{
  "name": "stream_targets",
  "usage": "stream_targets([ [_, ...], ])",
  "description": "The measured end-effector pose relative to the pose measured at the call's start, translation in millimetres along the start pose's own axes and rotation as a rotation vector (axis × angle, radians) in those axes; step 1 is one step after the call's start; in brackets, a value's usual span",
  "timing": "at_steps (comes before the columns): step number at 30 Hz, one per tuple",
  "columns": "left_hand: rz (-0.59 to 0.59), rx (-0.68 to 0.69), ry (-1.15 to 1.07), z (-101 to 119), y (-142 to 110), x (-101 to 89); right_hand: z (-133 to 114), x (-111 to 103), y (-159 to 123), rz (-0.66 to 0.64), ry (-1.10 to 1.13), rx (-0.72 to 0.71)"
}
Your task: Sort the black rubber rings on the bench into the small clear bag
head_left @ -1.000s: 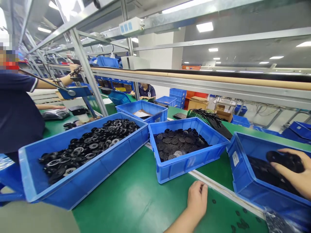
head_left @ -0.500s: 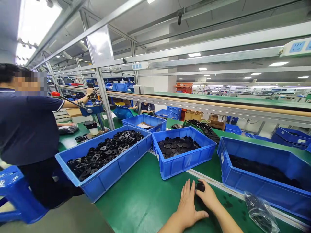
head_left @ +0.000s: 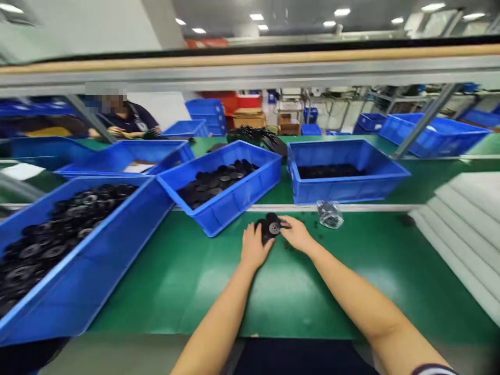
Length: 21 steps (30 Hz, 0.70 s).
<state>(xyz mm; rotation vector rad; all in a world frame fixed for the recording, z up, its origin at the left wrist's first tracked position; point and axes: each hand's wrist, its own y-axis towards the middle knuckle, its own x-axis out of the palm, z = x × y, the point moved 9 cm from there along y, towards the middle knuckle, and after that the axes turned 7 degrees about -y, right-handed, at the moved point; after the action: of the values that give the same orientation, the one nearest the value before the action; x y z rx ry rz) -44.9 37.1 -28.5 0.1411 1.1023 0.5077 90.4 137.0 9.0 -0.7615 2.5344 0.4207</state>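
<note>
Both my hands meet over the green table top (head_left: 203,281) around a small stack of black round discs (head_left: 270,228) with a silver hub on top. My left hand (head_left: 253,249) cups the stack's left side with fingers curled. My right hand (head_left: 297,234) grips its right side. Three blue bins stand just beyond: a left bin (head_left: 89,250) full of black ring parts, a middle bin (head_left: 234,200) of flat black discs, and a right bin (head_left: 344,182) holding more dark discs.
A small clear plastic bag (head_left: 330,214) of dark bits lies right of my hands. White foam sheets (head_left: 464,224) are stacked at the right. More blue bins stand behind, and a seated person (head_left: 125,117) works across the line. An overhead metal rail (head_left: 250,73) crosses the view.
My view has swung right and down. My hands stay together on the black discs, now lifted as a small stack with a silver hub showing. The standing co-worker at left is out of view.
</note>
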Motion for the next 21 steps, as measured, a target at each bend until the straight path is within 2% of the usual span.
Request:
stream_targets([
  [4, 0.009, 0.017, -0.017, -6.7, 2.0, 5.2, 34.6, -54.4, -41.7, 0.23, -0.099, 0.084],
  [5, 0.018, 0.013, -0.019, -8.0, 1.3, 4.0, 38.7, -63.3, -53.0, 0.261, -0.147, 0.084],
  [7, 0.05, -0.007, -0.019, -9.1, -1.5, -1.5, 42.5, -70.4, -70.9, 0.24, -0.247, 0.066],
  [10, 0.086, -0.026, -0.016, -6.4, -7.1, -9.3, 47.3, -63.5, -83.9, 0.102, -0.387, 0.031],
  [13, 0.079, -0.011, -0.005, -4.4, -9.4, -7.8, 59.0, -54.4, -84.1, 0.041, -0.459, 0.044],
  [17, 0.102, -0.016, -0.021, -8.6, -10.3, -6.3, 62.4, -35.9, -84.0, 0.009, -0.497, 0.01],
  [21, 0.188, -0.029, -0.088, -10.1, -11.3, -16.3, 53.3, -18.5, -92.7, 0.024, -0.538, -0.073],
])
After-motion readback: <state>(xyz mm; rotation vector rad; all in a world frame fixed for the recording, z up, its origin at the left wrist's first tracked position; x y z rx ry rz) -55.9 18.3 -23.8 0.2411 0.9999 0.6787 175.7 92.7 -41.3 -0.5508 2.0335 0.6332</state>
